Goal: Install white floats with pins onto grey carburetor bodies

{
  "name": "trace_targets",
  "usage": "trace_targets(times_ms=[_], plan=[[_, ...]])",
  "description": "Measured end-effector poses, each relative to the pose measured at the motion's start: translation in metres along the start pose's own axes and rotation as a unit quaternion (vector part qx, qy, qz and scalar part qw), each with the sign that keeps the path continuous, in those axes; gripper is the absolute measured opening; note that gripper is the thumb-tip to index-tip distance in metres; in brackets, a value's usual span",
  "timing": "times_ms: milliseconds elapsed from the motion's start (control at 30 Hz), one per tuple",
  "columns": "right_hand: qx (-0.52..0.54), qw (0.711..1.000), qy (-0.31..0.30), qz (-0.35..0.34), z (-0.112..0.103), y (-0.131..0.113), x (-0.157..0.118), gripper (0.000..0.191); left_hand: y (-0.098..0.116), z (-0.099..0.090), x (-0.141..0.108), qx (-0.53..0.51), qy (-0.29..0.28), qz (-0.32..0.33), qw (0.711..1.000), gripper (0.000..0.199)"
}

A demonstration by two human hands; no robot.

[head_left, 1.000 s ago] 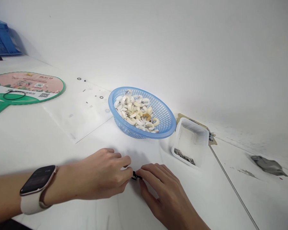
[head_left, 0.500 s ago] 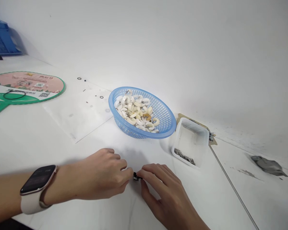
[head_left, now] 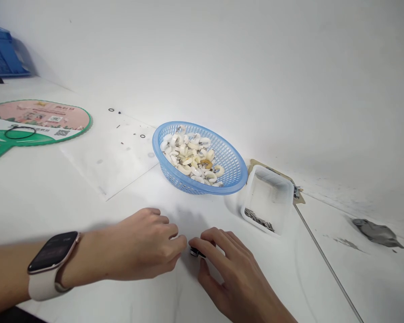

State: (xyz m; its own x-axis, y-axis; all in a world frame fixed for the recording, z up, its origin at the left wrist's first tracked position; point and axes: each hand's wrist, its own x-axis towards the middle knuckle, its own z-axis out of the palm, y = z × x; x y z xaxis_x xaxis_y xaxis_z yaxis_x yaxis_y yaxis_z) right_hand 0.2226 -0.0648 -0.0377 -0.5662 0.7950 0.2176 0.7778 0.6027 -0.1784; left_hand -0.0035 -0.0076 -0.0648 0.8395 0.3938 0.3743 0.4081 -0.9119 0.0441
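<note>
A small black and silver part (head_left: pixel 195 253) sits between my two hands, low over the white table. My right hand (head_left: pixel 230 269) has its index finger and thumb around this part, with the fingertip on its top. Just left of it, my left hand (head_left: pixel 151 244) is curled, thumb and index finger pressed together at the part's left side; whatever they pinch is hidden. Beyond the hands stands a blue basket (head_left: pixel 229 190) with many white and cream rings. A white tray (head_left: pixel 278 202) right of the basket holds thin metal pins (head_left: pixel 258 220).
A green-rimmed fan (head_left: pixel 70 117) lies at the left, near a blue crate (head_left: pixel 3 54). A clear sheet (head_left: pixel 111 166) with small black bits lies left of the basket. At the right are a thin metal rod (head_left: pixel 326 260) and a grey cloth (head_left: pixel 377 233).
My right index finger has shifted left over the small part, and its thumb has come slightly away. The part has turned and moved slightly right, away from my left fingertips.
</note>
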Motion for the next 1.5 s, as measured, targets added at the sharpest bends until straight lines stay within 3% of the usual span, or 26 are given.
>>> trace_targets(times_ms=[267,467,733,1133,1500], plan=[[0.021,0.999,0.035,-0.006,0.0007,0.0004,0.0004,0.027,-0.0006,-0.0002,0.0006,0.004,0.013,0.000,1.000,0.010],[0.024,1.000,0.001,0.000,0.0027,0.0002,0.0034,0.023,0.0000,-0.0012,0.0009,0.001,0.017,0.000,1.000,0.010],[0.016,0.999,0.042,-0.025,0.0026,-0.0023,0.0044,0.026,-0.0003,-0.0016,0.0011,-0.002,0.011,-0.001,1.000,0.013],[0.011,1.000,-0.006,-0.004,-0.0019,-0.0011,0.0028,0.031,0.0007,0.0000,-0.0002,-0.001,0.019,-0.002,1.000,0.011],[0.000,1.000,0.004,-0.010,-0.0015,-0.0014,0.0033,0.027,-0.0006,-0.0001,0.0009,0.000,0.009,-0.002,1.000,0.011]])
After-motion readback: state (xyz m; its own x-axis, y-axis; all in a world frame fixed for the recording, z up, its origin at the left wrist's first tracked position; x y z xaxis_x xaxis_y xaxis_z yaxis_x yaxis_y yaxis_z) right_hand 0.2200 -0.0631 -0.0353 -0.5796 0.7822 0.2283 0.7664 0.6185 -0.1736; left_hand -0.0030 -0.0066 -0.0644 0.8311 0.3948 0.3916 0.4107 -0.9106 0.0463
